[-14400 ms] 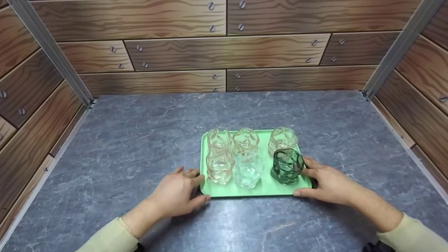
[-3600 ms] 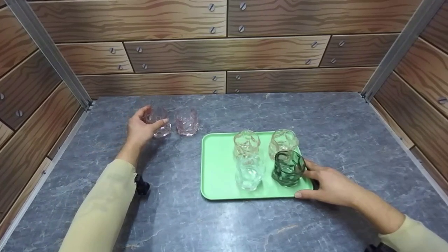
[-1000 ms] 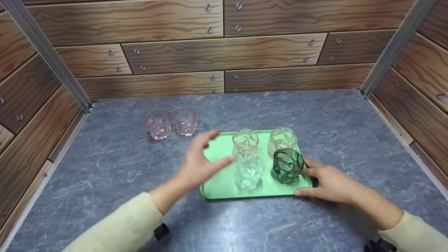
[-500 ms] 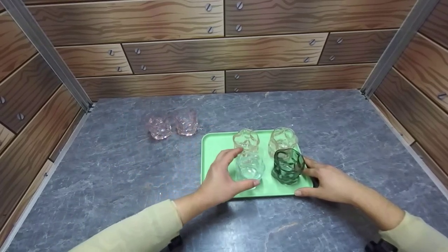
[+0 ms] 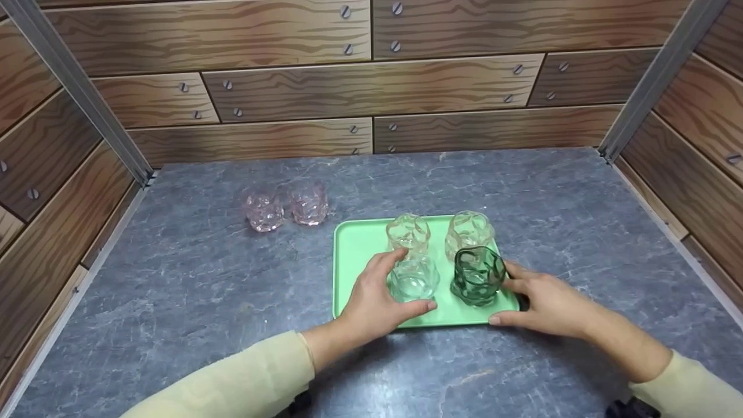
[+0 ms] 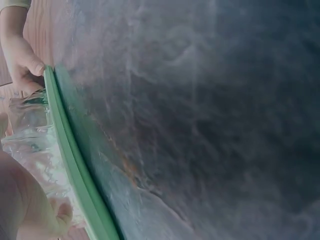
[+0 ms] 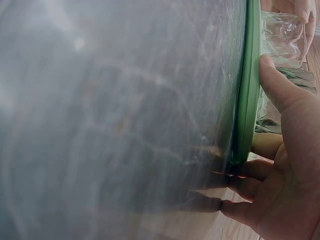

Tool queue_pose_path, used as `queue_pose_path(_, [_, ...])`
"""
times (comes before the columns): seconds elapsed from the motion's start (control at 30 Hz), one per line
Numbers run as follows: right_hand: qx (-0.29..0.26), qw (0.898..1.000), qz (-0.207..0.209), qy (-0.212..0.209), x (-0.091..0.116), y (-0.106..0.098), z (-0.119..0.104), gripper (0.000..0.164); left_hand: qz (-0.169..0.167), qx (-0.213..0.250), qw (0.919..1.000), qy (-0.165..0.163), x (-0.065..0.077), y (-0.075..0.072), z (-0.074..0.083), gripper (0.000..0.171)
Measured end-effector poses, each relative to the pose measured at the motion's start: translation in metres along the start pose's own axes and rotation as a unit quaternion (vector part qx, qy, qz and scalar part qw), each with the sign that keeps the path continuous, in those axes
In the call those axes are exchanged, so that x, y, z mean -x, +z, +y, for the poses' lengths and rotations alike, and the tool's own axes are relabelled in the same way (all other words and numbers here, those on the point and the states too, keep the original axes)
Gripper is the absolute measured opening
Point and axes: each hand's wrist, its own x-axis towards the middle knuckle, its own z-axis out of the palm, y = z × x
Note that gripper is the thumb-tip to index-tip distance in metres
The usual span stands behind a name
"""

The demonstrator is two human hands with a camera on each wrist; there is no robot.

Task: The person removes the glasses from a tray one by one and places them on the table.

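Observation:
A green tray (image 5: 360,235) lies on the table with several wavy-sided glass tumblers on it. My left hand (image 5: 371,299) holds the clear tumbler (image 5: 415,281) at the front middle, thumb across its near side and fingers around the left and back. In the left wrist view this tumbler (image 6: 42,155) stands beside the tray rim (image 6: 75,165). My right hand (image 5: 548,305) grips the tray's right front corner, the thumb on the front rim and the other fingers along the side. Right beside those fingers stands a dark green tumbler (image 5: 477,278).
Behind these, two pale tumblers, one at the middle (image 5: 408,229) and one at the right (image 5: 469,229), stand on the tray. Two pinkish tumblers, a left one (image 5: 264,212) and a right one (image 5: 309,203), are on the grey table (image 5: 203,278), back left. Wood-patterned walls (image 5: 371,87) enclose it.
Two pinkish tumblers have gone from the tray's left side to the table at back left. My left hand has since come back right and taken hold of the clear tumbler. The right hand stays put.

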Motion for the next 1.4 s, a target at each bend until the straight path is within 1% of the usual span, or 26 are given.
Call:
queue_pose_path(0.27, [0.000,1.000,0.004,0.000,0.000,0.000,-0.001,0.098,0.019,0.004,0.9998,0.008,-0.003,0.003,-0.001,0.089])
queue_pose_path(0.47, [0.000,1.000,0.005,-0.001,0.000,0.000,0.000,0.099,0.026,0.007,0.9996,0.011,-0.003,0.004,-0.001,0.086])
queue_pose_path(0.67, [0.003,1.000,0.008,-0.007,-0.001,0.001,0.000,0.098,0.026,0.015,0.9996,0.000,-0.002,0.003,-0.001,0.084])
queue_pose_path(0.83, [0.003,1.000,0.004,-0.006,0.000,0.000,-0.001,0.096,0.023,0.021,0.9995,-0.009,-0.001,-0.001,-0.002,0.083])
queue_pose_path(0.9, [0.004,1.000,0.002,-0.007,-0.001,-0.001,-0.001,0.094,0.024,0.023,0.9994,-0.009,-0.001,-0.004,-0.002,0.082])
queue_pose_path(1.1, [0.006,1.000,0.001,-0.010,-0.001,-0.001,0.000,0.092,0.044,0.028,0.9986,0.011,-0.002,-0.015,-0.003,0.081])
queue_pose_path(1.17, [0.006,1.000,0.001,-0.009,-0.001,-0.001,0.000,0.093,0.048,0.031,0.9983,0.008,-0.003,-0.021,-0.002,0.082])
queue_pose_path(1.23, [0.007,1.000,-0.001,-0.007,-0.001,0.000,0.000,0.094,0.051,0.033,0.9982,-0.003,-0.004,-0.028,0.000,0.082])
queue_pose_path(1.3, [0.007,1.000,-0.002,-0.004,-0.001,0.000,0.000,0.096,0.055,0.031,0.9979,-0.013,-0.005,-0.036,0.001,0.083])
queue_pose_path(1.4, [0.008,1.000,-0.003,0.000,-0.001,0.000,0.000,0.097,0.070,0.029,0.9970,-0.016,-0.008,-0.050,0.003,0.083])
